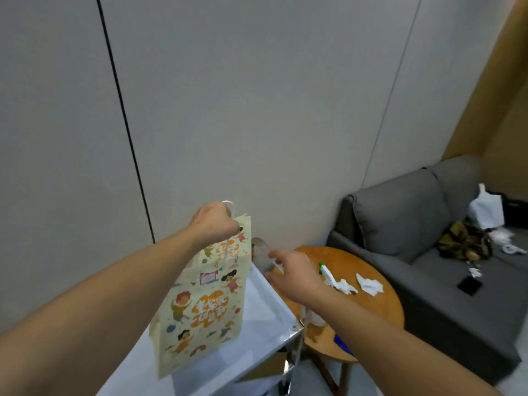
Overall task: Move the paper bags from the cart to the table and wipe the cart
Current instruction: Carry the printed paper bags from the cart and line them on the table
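A cream paper bag (205, 304) with colourful cartoon figures and orange lettering hangs in the air over the white cart (257, 332). My left hand (214, 224) grips its white handle from above, so the bag is lifted and tilted. My right hand (294, 277) reaches forward over the cart's right rail, just right of the bag, with its fingers and thumb spread apart. It does not touch the bag. The round wooden table (368, 315) stands right beside the cart.
Crumpled white tissues (368, 284) and a bottle with a green cap (324, 268) lie on the table. A grey sofa (400, 218) behind it holds a white bag (485, 210), clothing and a black phone (470, 284). A plain wall is close ahead.
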### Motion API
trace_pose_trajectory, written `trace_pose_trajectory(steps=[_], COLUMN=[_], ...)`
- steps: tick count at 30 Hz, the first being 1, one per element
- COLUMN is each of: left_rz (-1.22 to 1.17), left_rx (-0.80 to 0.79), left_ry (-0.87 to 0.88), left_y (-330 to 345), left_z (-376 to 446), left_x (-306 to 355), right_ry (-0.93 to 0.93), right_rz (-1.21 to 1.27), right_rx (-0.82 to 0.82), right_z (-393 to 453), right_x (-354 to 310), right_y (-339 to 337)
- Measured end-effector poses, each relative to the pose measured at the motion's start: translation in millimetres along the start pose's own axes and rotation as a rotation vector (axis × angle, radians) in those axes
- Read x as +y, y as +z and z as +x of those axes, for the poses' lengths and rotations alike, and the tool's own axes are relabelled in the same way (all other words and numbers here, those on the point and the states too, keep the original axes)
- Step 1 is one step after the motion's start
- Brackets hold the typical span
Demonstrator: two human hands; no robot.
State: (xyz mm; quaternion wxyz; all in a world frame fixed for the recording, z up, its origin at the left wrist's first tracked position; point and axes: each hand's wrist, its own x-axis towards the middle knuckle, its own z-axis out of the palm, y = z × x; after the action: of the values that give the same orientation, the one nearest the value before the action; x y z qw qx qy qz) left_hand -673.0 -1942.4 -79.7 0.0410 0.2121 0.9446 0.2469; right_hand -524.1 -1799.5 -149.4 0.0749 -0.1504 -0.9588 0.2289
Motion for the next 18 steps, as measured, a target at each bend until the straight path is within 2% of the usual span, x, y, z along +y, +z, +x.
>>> trace_pose_trajectory(steps=[6,11,18], left_rz=[-0.006,-0.110,-0.159], left_rx=[-0.096,-0.240,-0.522], left_ry=[0.251,0.498,0.849], left_y=[58,132,224], left_z=[-76,-149,-270], left_x=[146,273,432], right_ry=[0.147,0.336,0.767], right_rz=[-0.077,-0.127,-0.089], right_rx=[0.092,0.173,0.393], right_z=[-113,-221,-387], right_x=[105,193,296], right_y=[-64,-112,-167])
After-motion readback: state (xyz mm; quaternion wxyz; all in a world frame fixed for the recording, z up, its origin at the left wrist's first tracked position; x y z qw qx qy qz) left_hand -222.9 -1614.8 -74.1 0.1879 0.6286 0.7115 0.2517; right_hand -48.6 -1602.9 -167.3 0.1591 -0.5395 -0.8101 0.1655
